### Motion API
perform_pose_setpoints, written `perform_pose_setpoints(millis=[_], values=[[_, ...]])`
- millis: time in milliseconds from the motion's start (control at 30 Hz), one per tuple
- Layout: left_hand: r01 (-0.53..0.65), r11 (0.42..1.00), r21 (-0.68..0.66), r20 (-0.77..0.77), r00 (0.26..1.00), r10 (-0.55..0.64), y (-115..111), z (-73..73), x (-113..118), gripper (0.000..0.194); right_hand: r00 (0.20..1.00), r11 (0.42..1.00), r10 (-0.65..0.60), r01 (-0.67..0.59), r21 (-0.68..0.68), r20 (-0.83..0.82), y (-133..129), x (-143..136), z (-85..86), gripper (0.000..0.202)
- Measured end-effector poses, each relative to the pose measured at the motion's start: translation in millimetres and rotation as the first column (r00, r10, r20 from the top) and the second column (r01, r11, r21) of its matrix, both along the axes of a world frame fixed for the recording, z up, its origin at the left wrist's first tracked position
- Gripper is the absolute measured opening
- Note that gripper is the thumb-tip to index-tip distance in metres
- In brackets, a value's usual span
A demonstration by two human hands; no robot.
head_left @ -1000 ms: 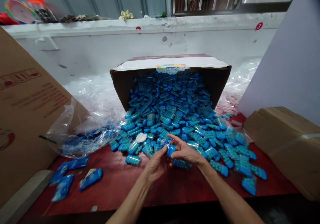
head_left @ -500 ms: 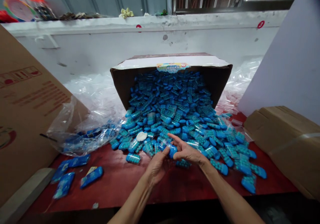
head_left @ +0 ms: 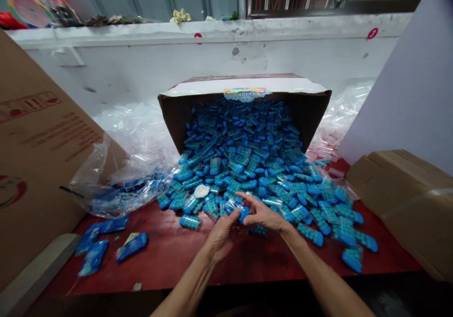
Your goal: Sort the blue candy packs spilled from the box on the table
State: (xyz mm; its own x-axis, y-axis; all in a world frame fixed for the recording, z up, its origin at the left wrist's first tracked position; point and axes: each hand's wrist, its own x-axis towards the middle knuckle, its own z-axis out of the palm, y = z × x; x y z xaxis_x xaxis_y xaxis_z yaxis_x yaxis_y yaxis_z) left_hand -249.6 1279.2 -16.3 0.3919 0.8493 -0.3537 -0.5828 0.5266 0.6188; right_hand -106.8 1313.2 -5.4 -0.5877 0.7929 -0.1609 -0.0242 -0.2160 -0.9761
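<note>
My left hand point(head_left: 223, 232) is closed on a small clear container with a blue cap point(head_left: 243, 212), its thumb lying over the near side. Some blue printing or film shows on the container's clear part. From the other side, my right hand point(head_left: 264, 216) holds the capped end, thumb low and forefinger stretched above it. Just behind both hands lies a heap of similar containers point(head_left: 247, 159), clear with blue caps and teal balls inside. A white round piece point(head_left: 202, 191) rests on the heap's front left. One loose container point(head_left: 190, 221) lies left of my hands.
The heap spills from a tipped carton point(head_left: 320, 119) onto a red tabletop point(head_left: 170, 265). At left are blue printed packets point(head_left: 131, 247), a clear plastic bag point(head_left: 88, 178) and a large carton point(head_left: 42, 133). A closed brown carton point(head_left: 406, 199) stands at right.
The view has shifted slightly. My hands keep the container in nearly the same spot, with only a small turn of it between the fingers.
</note>
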Motion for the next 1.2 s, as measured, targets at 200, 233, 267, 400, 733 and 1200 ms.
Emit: perform_pose_setpoints(millis=[200, 233, 267, 400, 733, 1200], values=[[-0.049, 0.999, -0.019, -0.009, 0.999, 0.049, 0.5, 1.5, -11.9, 0.023, 0.998, 0.999, -0.046, 0.047, 0.014, -0.044, 3.2, -4.2, -7.0, 0.062], [-0.1, 0.994, -0.038, -0.003, 0.995, 0.1, 1.2, 2.8, -20.3, 0.021, 0.996, 0.996, -0.083, 0.084, 0.02, -0.042, 4.0, -3.5, -7.2, 0.057], [-0.173, 0.983, -0.057, 0.007, 0.985, 0.174, 1.6, 4.0, -31.4, 0.018, 0.991, 0.991, -0.13, 0.13, 0.039, -0.013, 4.8, -2.2, -7.6, 0.053], [-0.548, 0.832, -0.088, 0.055, 0.831, 0.553, -3.0, 5.6, -96.7, 0.026, 0.93, 0.939, -0.235, 0.142, 0.313, 0.282, 4.8, 4.5, -13.2, 0.03], [-0.585, 0.792, -0.174, -0.187, 0.809, 0.557, -24.1, -12.4, -112.4, 0.012, 0.468, 0.65, -0.472, -0.388, 0.653, 0.747, -20.8, -30.0, -47.4, 0.014], [-0.328, 0.94, 0.09, -0.631, 0.712, 0.309, -20.2, -55.1, -34.8, 0.035, 0.408, 0.519, -0.587, -0.473, 0.712, 0.699, -11.0, -38.8, -57.1, 0.02]])
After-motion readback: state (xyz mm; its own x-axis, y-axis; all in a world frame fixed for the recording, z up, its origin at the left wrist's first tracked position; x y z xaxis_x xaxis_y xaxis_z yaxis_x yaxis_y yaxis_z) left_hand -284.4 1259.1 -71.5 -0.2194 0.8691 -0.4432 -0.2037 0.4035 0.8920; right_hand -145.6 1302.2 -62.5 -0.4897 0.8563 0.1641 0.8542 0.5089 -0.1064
